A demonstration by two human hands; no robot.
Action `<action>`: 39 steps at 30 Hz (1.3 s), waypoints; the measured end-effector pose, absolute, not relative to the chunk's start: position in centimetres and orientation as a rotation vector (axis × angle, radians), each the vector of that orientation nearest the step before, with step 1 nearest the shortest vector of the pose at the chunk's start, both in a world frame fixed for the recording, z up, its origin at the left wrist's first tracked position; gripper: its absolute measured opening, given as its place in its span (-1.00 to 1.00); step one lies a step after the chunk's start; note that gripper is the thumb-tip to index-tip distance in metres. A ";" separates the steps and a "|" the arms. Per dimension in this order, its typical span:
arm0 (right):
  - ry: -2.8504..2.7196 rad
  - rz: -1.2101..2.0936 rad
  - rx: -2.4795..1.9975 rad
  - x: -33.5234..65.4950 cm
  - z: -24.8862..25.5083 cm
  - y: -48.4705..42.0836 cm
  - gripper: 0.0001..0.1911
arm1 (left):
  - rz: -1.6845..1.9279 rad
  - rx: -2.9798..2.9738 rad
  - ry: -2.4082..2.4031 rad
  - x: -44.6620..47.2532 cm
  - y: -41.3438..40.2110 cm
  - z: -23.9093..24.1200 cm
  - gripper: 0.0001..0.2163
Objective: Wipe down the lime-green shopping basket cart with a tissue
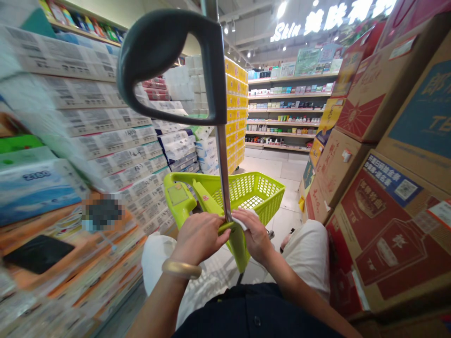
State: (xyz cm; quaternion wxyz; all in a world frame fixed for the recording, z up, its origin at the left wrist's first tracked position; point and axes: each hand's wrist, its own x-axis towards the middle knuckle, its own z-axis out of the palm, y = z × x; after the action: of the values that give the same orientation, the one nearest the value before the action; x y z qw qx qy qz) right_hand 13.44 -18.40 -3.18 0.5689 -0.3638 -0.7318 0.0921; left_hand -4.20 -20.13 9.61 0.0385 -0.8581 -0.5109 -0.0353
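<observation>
A lime-green shopping basket [253,192] on wheels stands on the floor in front of my knees. Its metal pull rod [221,159] rises toward me and ends in a dark grey loop handle [165,56] close to the camera. My left hand [199,237] is curled around the base of the rod where it meets the basket's rim. My right hand [255,234] presses a white cloth [240,220] against the same spot from the other side. A gold bangle [181,269] circles my left wrist.
Stacked tissue packs [105,141] line the left side of the aisle. Red and brown cardboard boxes [384,206] are piled on the right. A yellow stack [236,117] and store shelves [289,117] stand farther ahead, past light floor tiles [268,166].
</observation>
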 end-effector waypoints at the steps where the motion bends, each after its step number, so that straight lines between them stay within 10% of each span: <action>1: -1.716 0.220 -0.854 13.6 -3.3 -18.2 -0.52 | -0.107 -2.639 -1.571 -4.2 -20.1 9.6 -0.73; 25: -1.664 0.275 -0.956 12.3 -3.2 -18.3 -0.48 | -0.094 -2.728 -1.460 -6.3 -19.3 10.2 -0.75; 39: -1.671 0.277 -0.971 11.8 -3.1 -18.3 -0.50 | -0.674 -2.482 -1.629 -7.3 -18.6 9.5 -0.69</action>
State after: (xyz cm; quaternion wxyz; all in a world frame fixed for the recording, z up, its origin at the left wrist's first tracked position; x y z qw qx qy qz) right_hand 11.82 -18.35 -3.10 0.5600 -0.4121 -0.7091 0.1175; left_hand -7.31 -18.58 9.51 0.0488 -0.8144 -0.5344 -0.2211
